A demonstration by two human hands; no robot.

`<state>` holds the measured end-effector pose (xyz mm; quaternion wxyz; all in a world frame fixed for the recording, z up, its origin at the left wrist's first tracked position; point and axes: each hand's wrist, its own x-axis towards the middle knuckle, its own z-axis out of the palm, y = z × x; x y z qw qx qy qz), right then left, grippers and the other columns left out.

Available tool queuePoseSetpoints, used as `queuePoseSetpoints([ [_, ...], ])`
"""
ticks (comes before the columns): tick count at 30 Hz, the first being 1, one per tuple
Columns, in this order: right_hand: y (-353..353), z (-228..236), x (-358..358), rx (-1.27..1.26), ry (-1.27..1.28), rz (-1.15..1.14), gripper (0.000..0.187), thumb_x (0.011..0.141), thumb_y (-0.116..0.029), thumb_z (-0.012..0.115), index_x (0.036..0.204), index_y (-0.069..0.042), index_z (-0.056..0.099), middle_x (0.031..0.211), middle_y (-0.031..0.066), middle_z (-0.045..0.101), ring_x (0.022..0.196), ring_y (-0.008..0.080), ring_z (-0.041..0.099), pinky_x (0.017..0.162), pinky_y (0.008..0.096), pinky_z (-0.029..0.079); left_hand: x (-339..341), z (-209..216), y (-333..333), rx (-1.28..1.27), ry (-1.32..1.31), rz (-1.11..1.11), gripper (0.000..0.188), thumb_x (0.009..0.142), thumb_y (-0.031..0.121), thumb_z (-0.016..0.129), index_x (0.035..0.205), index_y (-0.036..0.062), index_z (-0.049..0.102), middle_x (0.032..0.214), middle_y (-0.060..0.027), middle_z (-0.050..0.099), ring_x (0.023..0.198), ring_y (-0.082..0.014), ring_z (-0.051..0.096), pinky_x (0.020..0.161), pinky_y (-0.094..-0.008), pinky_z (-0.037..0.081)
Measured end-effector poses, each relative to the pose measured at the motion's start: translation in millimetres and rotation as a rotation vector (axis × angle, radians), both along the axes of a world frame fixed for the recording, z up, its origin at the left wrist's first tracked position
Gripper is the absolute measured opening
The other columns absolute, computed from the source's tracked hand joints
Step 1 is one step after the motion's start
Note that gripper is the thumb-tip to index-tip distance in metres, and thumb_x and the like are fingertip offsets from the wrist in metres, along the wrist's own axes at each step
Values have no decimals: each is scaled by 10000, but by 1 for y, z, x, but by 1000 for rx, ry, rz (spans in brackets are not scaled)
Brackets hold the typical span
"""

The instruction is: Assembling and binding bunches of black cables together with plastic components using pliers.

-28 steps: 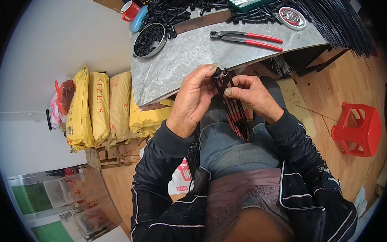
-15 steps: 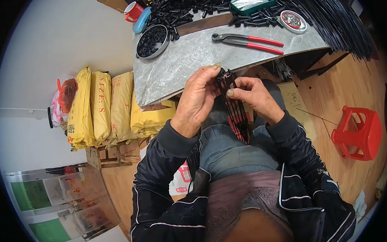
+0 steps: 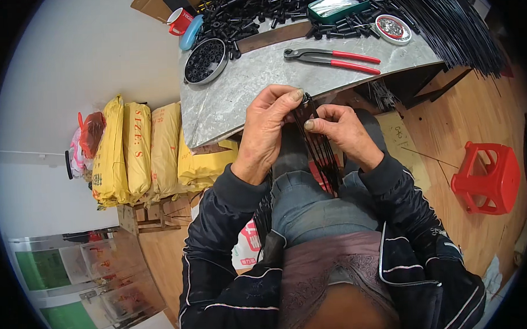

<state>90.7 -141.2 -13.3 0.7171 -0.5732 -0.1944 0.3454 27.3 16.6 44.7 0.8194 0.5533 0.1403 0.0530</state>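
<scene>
One left hand (image 3: 262, 130) and one right hand (image 3: 349, 135) hold one bundle of black strands (image 3: 321, 151). Beyond the grip: one pair of pliers (image 3: 347, 55), one green tray (image 3: 340, 13), one white dish (image 3: 397, 41). Beyond and left: one bowl (image 3: 217, 66), one mug (image 3: 179, 21), one blue case (image 3: 191, 32). Left: at least four yellow sacks (image 3: 136, 151). Right: one red stool (image 3: 505, 176).

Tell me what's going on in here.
A person is handling a bundle of thin black rods by the grey table. The left hand has thumb and fingers at its top end; the right hand pinches at it slightly lower. On the table, red-handled pincers lie unheld, with a bowl of small black parts to their left.
</scene>
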Motion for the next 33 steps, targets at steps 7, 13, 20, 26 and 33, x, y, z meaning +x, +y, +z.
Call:
queuePoseSetpoints([
  [7,-5,7,0,-38,31,-10,190,839,-209,723,797,-53,623,744,-49,595,682,25,501,615,202,413,-2,4,-1,246,-37,-83,277,852,142,713,1098,36,638,902,21,617,815,-54,558,757,-198,450],
  [13,-7,9,1,46,103,17,221,859,-230,699,856,-15,649,732,-8,621,649,57,546,594,216,446,-6,7,-5,257,-65,-74,273,838,137,726,1081,44,644,922,23,616,851,-55,555,770,-196,449],
  [20,-7,14,-4,-52,-190,-16,279,908,-294,642,814,-32,625,711,-49,561,681,32,478,609,211,400,-8,-3,-3,204,-91,-29,261,832,111,730,1072,43,655,921,22,629,787,-38,544,697,-179,438],
  [26,-6,14,-2,-99,-284,-67,287,906,-287,647,815,-17,611,684,-50,521,648,37,450,576,225,390,-11,-6,-15,146,-162,57,270,836,98,727,1087,30,652,898,20,638,771,-42,548,692,-175,441],
  [33,-15,28,8,-42,-91,114,232,878,-241,674,771,-44,613,694,-53,535,641,32,475,577,206,404,-10,-4,-11,156,-184,10,276,840,105,721,1097,25,663,884,18,642,752,-43,528,687,-183,432],
])
